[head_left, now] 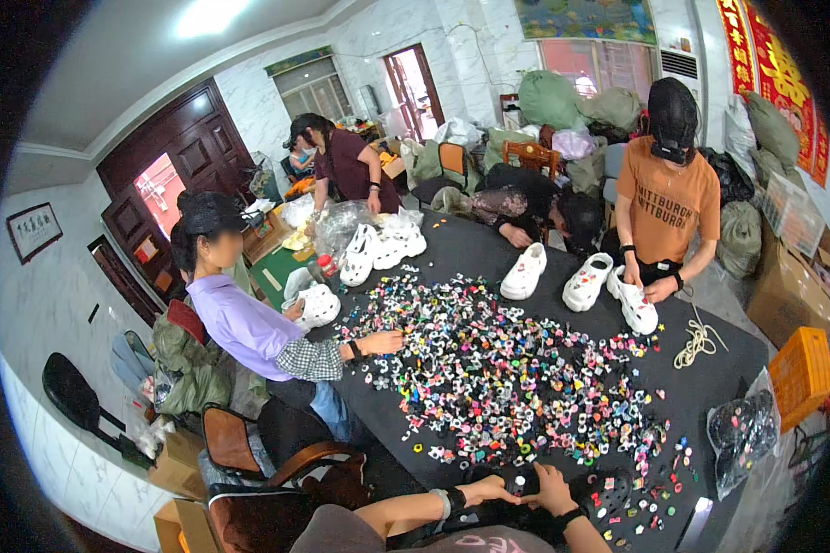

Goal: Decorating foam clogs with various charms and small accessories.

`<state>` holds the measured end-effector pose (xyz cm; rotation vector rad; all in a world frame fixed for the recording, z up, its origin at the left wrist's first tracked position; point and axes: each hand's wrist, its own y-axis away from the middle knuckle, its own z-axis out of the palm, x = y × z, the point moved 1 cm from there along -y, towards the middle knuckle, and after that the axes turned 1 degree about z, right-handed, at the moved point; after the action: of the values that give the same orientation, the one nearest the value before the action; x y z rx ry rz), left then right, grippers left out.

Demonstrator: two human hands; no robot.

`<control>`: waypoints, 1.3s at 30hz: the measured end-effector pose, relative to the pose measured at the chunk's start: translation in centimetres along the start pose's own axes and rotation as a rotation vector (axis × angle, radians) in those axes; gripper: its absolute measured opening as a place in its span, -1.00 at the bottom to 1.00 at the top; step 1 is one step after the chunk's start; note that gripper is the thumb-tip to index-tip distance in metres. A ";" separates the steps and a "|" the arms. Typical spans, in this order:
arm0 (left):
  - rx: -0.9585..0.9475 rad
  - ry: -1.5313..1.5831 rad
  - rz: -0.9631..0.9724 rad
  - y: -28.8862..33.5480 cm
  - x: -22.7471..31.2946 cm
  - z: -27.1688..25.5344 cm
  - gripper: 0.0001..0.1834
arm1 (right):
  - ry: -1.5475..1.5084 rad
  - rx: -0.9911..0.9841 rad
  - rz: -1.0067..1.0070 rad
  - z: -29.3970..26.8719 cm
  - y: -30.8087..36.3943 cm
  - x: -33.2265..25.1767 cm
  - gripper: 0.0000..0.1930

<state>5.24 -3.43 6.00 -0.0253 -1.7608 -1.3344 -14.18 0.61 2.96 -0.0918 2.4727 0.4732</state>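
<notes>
At the near edge of the black-covered table (pixel 364 405), my left hand (pixel 491 489) and my right hand (pixel 553 491) come together with fingers bent. Between them is a dark, rounded thing (pixel 504 475) that blends into the black cover; its kind is hard to tell. A small white piece (pixel 520 481) shows on it between my fingers. Just beyond my hands spreads a wide heap of small colourful shoe charms (pixel 516 396). Right of my right hand, several loose charms (pixel 650 508) lie scattered.
Across the table, a person in an orange shirt (pixel 670 198) handles a white clog (pixel 633 304). At left, a person in a lilac top (pixel 240 313) reaches into the charms, holding another clog (pixel 319 306). Cord (pixel 698 341), a clear bag (pixel 743 433) and an orange crate (pixel 800 378) are at right.
</notes>
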 end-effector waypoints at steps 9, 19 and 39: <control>0.063 -0.025 0.072 -0.4 -0.4 0.7 -0.73 | -0.086 0.040 -0.218 0.1 0.8 1.4 0.05; 0.141 -0.181 0.139 -4.0 -3.0 0.7 -0.54 | -0.143 -0.005 -0.132 1.1 0.4 2.1 0.15; 0.344 -0.190 0.061 -3.8 -1.9 2.2 -0.53 | -0.230 -0.132 -0.065 1.1 -0.4 3.2 0.21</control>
<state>3.08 -2.43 1.85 -0.0141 -2.1138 -0.9971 -16.09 0.78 0.16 -0.1610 2.2063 0.5845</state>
